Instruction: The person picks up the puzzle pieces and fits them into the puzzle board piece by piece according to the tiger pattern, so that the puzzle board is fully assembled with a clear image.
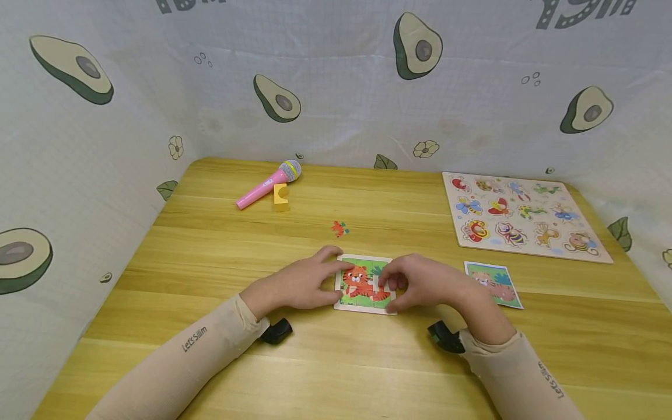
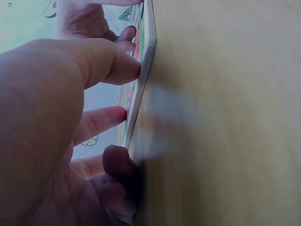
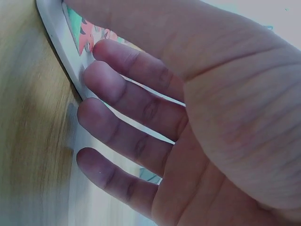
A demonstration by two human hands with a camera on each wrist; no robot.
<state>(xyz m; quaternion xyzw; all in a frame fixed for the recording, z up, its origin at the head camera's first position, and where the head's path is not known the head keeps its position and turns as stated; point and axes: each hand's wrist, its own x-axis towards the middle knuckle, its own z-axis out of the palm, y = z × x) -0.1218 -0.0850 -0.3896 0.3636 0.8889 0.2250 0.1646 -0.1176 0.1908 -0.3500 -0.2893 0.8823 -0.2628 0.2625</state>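
A small tiger jigsaw puzzle [image 1: 362, 298] in a white-edged tray lies on the table between both hands; a pale patch shows in its picture near the right fingers. My left hand [image 1: 301, 283] steadies its left side, thumb on the near-left edge, one fingertip on the picture and another at the far-left corner. On the right side, my right hand [image 1: 427, 280] touches the puzzle, thumb by the near-right corner and bent index finger over the picture. In the right wrist view its other fingers [image 3: 115, 117] are loosely extended beside the tray, with nothing between them.
Loose orange-and-teal puzzle pieces [image 1: 339, 228] lie beyond the puzzle. A pink toy microphone [image 1: 262, 191] and a yellow notched block [image 1: 281, 204] are at the back left. A picture card [image 1: 511, 280] sits partly behind the right wrist; a wooden insect board [image 1: 506, 213] lies back right.
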